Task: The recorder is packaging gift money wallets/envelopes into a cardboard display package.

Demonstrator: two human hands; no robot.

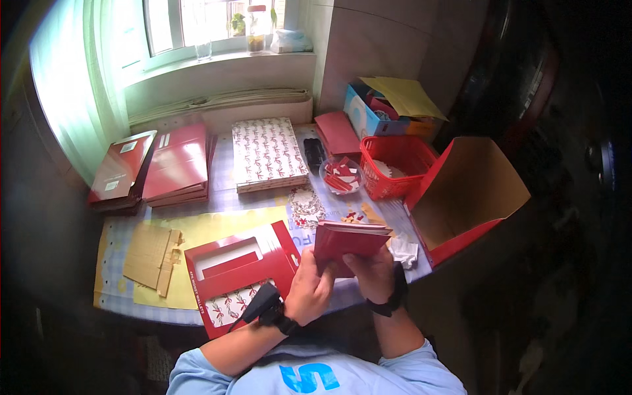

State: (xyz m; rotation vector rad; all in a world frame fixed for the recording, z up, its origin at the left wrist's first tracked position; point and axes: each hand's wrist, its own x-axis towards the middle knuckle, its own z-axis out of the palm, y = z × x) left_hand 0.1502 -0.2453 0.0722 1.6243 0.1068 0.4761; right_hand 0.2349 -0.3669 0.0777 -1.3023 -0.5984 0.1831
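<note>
Between both hands I hold a small stack of dark red folded cards point(348, 245), tilted up at the table's front edge. My left hand point(310, 291) grips its lower left corner, thumb on the near face. My right hand point(373, 279) holds the lower right side, also with the thumb in front; its other fingers are mostly hidden behind the stack. Just left of my left hand lies a red cardboard sleeve point(232, 274) with two cut-out windows and printed writing. Through its lower window a patterned bow print shows. A crumpled white paper point(405, 251) lies beside my right hand.
Flat red card sleeves point(175, 165) are piled at the left, near a patterned stack point(269, 153). A clear bowl point(340, 176) of red and white pieces adjoins a red plastic basket point(395, 182). An open red carton point(459, 197) stands at the right edge.
</note>
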